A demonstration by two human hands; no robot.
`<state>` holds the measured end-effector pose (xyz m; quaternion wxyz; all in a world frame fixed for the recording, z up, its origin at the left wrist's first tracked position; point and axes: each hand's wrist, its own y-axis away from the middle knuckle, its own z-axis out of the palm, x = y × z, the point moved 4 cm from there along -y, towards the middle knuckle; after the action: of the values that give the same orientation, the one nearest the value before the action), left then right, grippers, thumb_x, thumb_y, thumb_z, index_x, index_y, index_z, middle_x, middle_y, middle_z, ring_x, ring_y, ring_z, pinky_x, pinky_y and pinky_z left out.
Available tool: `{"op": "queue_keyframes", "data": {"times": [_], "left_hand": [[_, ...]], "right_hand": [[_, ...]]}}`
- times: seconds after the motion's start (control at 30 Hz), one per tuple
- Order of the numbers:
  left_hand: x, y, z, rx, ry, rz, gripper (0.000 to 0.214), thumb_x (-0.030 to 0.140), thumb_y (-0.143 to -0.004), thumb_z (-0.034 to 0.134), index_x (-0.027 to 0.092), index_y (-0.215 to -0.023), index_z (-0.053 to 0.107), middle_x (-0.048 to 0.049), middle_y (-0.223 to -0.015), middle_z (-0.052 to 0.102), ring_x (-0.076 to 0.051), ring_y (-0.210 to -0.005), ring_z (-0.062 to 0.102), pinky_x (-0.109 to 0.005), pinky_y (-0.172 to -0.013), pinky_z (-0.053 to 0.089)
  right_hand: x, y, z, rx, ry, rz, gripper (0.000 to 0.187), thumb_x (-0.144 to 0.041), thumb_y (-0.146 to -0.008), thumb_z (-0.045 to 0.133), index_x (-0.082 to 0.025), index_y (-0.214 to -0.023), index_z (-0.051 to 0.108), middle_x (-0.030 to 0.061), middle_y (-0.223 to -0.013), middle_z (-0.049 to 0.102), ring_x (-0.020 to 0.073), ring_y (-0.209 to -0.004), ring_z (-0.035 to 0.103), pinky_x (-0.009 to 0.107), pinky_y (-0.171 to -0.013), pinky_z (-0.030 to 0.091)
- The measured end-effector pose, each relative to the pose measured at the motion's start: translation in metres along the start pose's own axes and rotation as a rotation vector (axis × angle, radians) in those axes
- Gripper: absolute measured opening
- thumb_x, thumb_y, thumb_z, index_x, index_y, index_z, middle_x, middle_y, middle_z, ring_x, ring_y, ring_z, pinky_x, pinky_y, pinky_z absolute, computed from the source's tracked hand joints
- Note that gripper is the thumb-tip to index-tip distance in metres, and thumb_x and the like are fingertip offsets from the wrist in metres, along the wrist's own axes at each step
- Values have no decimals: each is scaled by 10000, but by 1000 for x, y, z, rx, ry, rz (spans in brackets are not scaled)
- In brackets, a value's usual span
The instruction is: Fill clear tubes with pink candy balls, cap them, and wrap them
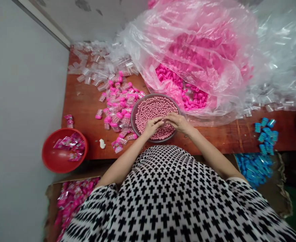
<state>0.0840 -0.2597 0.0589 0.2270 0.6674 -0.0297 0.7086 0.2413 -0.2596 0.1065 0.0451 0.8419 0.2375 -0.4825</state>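
A grey round bowl [133, 118] full of small pink balls [153, 109] stands at the table's front edge. Over its near half my left hand [152, 127] and my right hand [177, 121] meet, fingers bent and pinched together. Whatever lies between the fingertips is too small or hidden to make out. Left of the bowl spreads a heap of small clear containers with pink caps [116, 109], many filled with pink balls. Behind the bowl, loose pink caps [195, 97] show through the mouth of a large clear plastic bag [148, 50].
Empty clear containers lie at the back left [95, 69] and in a big pile at right [281, 67]. A red bowl [47, 158] of pink packets sits at left, above a box of pink packets [74, 195]. Blue containers [265, 134] are at right. A wall [24, 84] bounds the left.
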Motion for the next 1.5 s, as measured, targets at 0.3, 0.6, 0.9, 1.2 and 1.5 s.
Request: {"op": "queue_keyframes", "data": {"times": [0.3,0.6,0.9,1.2,1.5], "left_hand": [[-4,10,-9,120,284,-128,459,449,-643,734,178,-1001,636,-54,-1001,677,-162,-847,647,-352,-811,547],[-5,27,-12,94,103,-45,429,417,-676,709,157,-1006,623,-86,-1018,669,-183,-904,637,-361,-830,540],[-34,51,-19,276,-301,-23,393,431,-720,627,156,-1001,635,-70,-946,670,-166,-841,629,-314,-802,528],[-39,51,-16,233,-400,-24,401,450,-712,628,143,-969,638,-51,-866,657,-151,-792,619,-290,-775,515],[-38,56,-18,237,-205,-44,414,437,-749,617,162,-1059,631,-74,-965,683,-184,-858,648,-330,-797,533]], "right_hand": [[35,13,12,257,-206,389,297,-453,-786,602,-194,-909,679,26,-763,684,177,-704,643,324,-712,526],[43,86,-15,493,-111,453,318,-410,-808,574,-201,-1035,649,72,-1050,681,196,-982,621,380,-923,473],[82,318,-14,1218,-257,1156,418,-467,-652,613,-136,-908,609,24,-750,629,108,-601,591,271,-603,530],[29,433,53,1387,-307,1474,341,-390,-516,650,-137,-743,628,17,-626,634,117,-501,590,242,-503,509],[52,333,28,1088,-349,1158,412,-522,-544,670,-179,-769,632,47,-667,655,167,-526,627,304,-517,546]]}}
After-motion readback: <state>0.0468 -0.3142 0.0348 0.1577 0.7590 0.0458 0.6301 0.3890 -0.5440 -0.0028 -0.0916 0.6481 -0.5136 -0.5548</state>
